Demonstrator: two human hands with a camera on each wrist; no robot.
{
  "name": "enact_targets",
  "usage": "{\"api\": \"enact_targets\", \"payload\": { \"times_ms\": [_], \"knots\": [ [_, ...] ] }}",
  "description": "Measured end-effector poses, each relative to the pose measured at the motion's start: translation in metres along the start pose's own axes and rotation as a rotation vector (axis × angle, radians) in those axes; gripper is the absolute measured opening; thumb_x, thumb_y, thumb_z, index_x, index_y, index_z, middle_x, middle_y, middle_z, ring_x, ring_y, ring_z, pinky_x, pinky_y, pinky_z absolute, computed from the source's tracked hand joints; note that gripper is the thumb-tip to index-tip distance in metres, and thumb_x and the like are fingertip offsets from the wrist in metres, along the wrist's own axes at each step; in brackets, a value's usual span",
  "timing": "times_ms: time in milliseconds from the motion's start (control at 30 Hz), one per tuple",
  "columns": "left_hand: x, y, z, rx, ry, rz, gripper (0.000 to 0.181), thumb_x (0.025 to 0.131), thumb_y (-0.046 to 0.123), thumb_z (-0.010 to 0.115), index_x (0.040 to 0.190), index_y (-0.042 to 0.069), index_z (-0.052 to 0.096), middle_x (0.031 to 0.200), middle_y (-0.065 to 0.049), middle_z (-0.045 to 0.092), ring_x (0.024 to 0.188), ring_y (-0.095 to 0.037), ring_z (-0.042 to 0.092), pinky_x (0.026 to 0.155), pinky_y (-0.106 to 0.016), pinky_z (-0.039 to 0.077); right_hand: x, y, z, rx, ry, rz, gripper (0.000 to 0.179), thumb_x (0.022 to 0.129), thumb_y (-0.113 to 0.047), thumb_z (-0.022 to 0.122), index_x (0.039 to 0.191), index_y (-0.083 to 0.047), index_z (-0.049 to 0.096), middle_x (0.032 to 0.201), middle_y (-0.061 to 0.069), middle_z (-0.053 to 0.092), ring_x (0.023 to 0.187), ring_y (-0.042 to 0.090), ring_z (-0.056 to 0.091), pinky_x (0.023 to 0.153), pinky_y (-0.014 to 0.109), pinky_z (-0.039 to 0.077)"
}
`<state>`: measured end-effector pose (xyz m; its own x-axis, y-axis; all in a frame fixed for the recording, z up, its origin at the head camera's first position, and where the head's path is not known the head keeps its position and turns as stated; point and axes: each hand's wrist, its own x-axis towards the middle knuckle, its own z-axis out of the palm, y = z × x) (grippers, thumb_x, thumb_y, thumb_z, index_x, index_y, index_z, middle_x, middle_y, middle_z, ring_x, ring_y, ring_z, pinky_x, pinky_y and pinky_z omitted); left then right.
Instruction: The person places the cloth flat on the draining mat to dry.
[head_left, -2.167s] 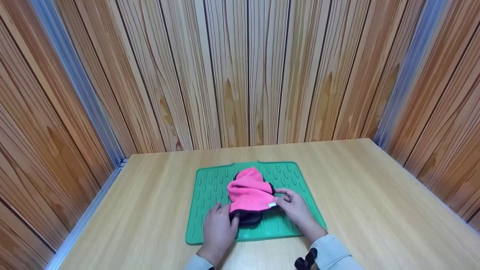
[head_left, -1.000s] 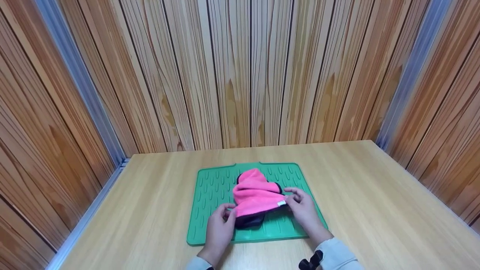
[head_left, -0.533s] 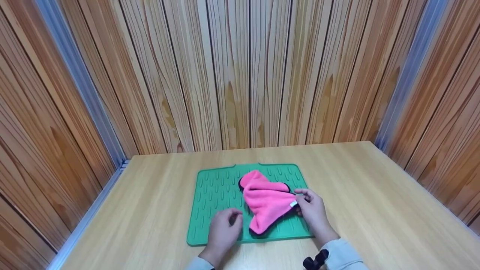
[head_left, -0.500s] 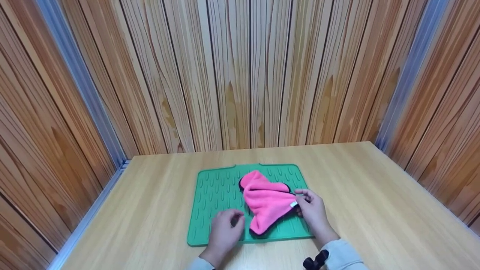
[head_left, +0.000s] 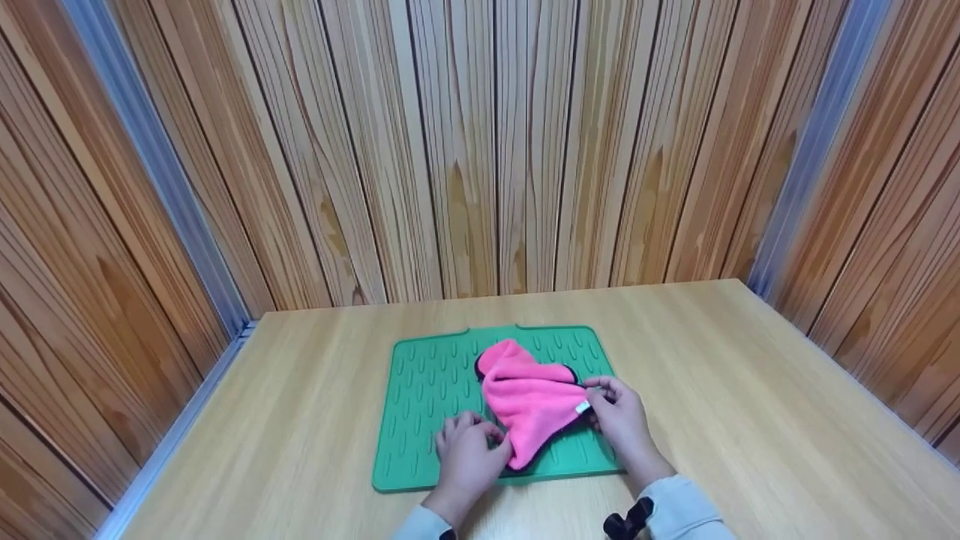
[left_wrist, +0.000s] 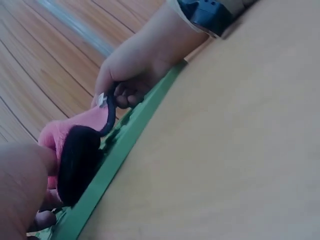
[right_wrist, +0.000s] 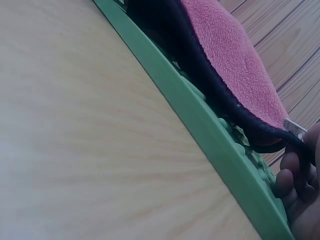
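Note:
A pink cloth (head_left: 525,405) with a dark border and a small white tag lies rumpled on a green ridged mat (head_left: 420,375). Its dark underside shows at the near corner in the left wrist view. My right hand (head_left: 624,420) pinches the cloth's right corner beside the tag, lifting that edge slightly off the mat, as the right wrist view also shows. At the near left corner, my left hand (head_left: 469,457) holds the cloth (left_wrist: 80,160) between thumb and fingers; the fingertips are partly hidden there.
The mat lies on a light wooden table (head_left: 300,420), close to its front side. Wood-patterned panels (head_left: 480,150) stand behind and on both sides, with metal strips at the corners. A dark band (head_left: 628,519) sits on the right wrist.
The cloth was drawn rightward and spread by the right hand, and its near corner slipped out of the left hand. Since then the left hand has moved right and taken that corner again.

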<state>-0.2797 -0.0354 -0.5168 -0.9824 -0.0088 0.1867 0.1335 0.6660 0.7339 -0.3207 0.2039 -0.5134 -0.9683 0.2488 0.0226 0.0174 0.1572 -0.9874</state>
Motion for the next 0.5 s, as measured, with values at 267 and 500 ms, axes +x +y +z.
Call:
{"api": "enact_targets", "payload": {
  "times_ms": [267, 500],
  "knots": [
    [0.006, -0.006, -0.009, -0.139, 0.159, -0.089, 0.016, 0.098, 0.016, 0.072, 0.083, 0.013, 0.07, 0.084, -0.003, 0.068, 0.093, -0.025, 0.059, 0.098, -0.051, 0.046, -0.001, -0.002, -0.004, 0.021, 0.015, -0.003, 0.029, 0.113, -0.011, 0.06, 0.136, 0.004, 0.068, 0.088, -0.005, 0.062, 0.07, 0.013, 0.058, 0.061, 0.024, 0.052],
    [0.013, -0.021, -0.036, -0.356, 0.243, -0.302, 0.012, 0.108, 0.013, 0.061, 0.097, 0.008, 0.063, 0.087, -0.004, 0.058, 0.084, -0.02, 0.055, 0.071, -0.03, 0.047, -0.002, -0.002, -0.005, -0.043, 0.101, -0.103, 0.026, 0.106, -0.004, 0.061, 0.13, 0.005, 0.067, 0.077, -0.007, 0.053, 0.067, 0.008, 0.05, 0.065, 0.021, 0.044]
  ]
}}
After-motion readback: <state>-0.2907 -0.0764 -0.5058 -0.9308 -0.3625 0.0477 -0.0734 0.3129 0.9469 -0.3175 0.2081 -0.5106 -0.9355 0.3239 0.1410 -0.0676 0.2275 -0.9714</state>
